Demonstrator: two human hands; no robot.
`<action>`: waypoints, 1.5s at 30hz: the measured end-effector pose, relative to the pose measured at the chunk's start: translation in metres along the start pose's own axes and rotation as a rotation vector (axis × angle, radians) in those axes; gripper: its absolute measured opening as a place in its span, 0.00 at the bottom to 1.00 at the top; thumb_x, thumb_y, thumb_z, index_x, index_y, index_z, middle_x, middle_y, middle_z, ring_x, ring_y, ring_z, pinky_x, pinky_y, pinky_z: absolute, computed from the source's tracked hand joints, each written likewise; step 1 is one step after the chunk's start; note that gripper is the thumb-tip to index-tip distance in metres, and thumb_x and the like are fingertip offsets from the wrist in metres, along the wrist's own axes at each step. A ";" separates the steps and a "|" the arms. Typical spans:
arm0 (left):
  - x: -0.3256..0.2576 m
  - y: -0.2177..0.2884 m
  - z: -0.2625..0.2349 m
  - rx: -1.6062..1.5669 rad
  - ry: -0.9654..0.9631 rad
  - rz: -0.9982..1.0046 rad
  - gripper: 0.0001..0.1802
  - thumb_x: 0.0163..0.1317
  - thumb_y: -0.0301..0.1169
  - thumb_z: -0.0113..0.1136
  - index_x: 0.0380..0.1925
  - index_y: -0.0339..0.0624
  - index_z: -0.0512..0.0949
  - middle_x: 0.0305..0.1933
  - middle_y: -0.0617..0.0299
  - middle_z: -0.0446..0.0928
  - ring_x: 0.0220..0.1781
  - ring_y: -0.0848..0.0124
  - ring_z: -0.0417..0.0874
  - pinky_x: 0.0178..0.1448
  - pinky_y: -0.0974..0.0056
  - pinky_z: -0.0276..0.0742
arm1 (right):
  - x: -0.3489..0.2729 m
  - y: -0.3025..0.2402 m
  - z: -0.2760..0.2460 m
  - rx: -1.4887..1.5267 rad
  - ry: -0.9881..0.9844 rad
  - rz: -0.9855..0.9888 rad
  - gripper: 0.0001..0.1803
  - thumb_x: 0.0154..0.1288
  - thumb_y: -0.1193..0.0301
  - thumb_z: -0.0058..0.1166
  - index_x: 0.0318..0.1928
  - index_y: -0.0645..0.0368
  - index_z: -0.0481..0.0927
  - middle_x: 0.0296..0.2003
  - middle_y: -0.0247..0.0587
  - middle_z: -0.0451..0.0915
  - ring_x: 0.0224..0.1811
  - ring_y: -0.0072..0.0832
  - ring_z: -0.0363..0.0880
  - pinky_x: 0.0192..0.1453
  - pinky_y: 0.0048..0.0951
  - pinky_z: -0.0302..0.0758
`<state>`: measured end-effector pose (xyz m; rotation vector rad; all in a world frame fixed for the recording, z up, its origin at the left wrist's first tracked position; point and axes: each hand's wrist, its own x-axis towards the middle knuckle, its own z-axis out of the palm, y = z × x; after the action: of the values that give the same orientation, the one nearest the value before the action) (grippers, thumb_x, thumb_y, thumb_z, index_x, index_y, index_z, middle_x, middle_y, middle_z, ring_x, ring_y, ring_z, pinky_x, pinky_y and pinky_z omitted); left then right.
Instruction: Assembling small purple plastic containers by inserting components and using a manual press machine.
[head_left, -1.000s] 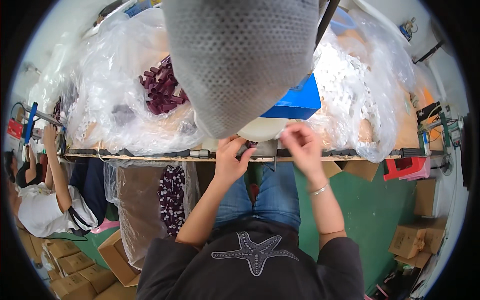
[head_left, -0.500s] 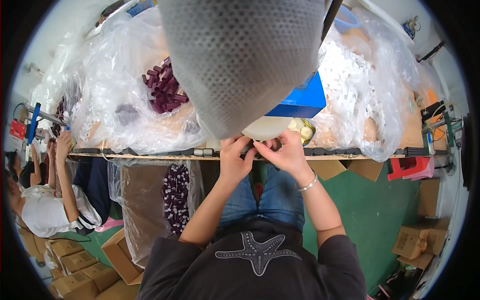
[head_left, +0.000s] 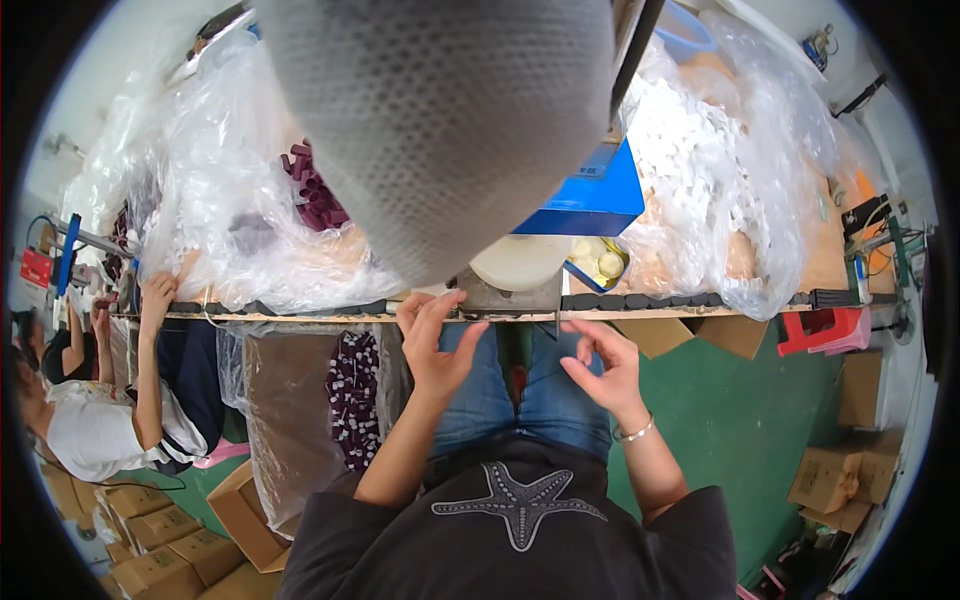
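Lying along the near edge of the table (head_left: 300,316), a thin dark strip (head_left: 520,314) runs left to right, so its long axis goes across the person, just in front of both hands. The left hand (head_left: 432,345) is the nearer one: its fingers (head_left: 428,312) are spread and loose and their tips touch the strip or the edge, I cannot tell which. The right hand (head_left: 603,365) hangs a little lower, over the knees, apart from the edge; its thumb and first finger are pinched together, but whether something small is between them I cannot tell. So the strip lies ahead and above both hands in the picture, touching for the left, a short gap for the right. Just behind the strip stands one round white disc (head_left: 520,262), beside it one blue box (head_left: 590,195) and one small tray (head_left: 598,262) with yellowish pieces. Further out are two big clear bags (head_left: 720,170), one at each side. One other person (head_left: 90,440) sits at the left, arm up to the table. Several cardboard boxes (head_left: 840,475) stand on the green floor.
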<state>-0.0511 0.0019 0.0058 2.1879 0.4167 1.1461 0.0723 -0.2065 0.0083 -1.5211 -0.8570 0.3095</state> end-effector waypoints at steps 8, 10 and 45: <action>0.004 -0.002 0.016 -0.108 -0.037 -0.041 0.25 0.46 0.24 0.73 0.47 0.38 0.79 0.41 0.60 0.83 0.47 0.58 0.74 0.55 0.57 0.68 | -0.018 -0.009 -0.012 0.009 0.015 0.034 0.19 0.53 0.83 0.64 0.47 0.65 0.82 0.39 0.40 0.85 0.27 0.16 0.73 0.32 0.18 0.71; 0.018 0.009 0.023 -0.066 -0.096 -0.037 0.24 0.48 0.25 0.72 0.47 0.37 0.79 0.41 0.60 0.82 0.48 0.57 0.75 0.56 0.56 0.67 | 0.000 -0.009 -0.028 -0.142 0.117 -0.086 0.14 0.53 0.83 0.64 0.43 0.65 0.84 0.35 0.38 0.86 0.27 0.16 0.76 0.33 0.19 0.73; 0.075 -0.057 -0.111 0.209 -0.235 -0.128 0.08 0.61 0.26 0.61 0.39 0.35 0.82 0.33 0.52 0.82 0.33 0.65 0.83 0.40 0.65 0.75 | 0.183 0.042 -0.097 -0.801 0.153 -0.158 0.07 0.58 0.71 0.59 0.34 0.63 0.83 0.30 0.48 0.82 0.29 0.37 0.81 0.35 0.35 0.77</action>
<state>-0.0984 0.1276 0.0627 2.4028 0.5853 0.7957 0.2743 -0.1522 0.0385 -2.1561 -1.0303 -0.3094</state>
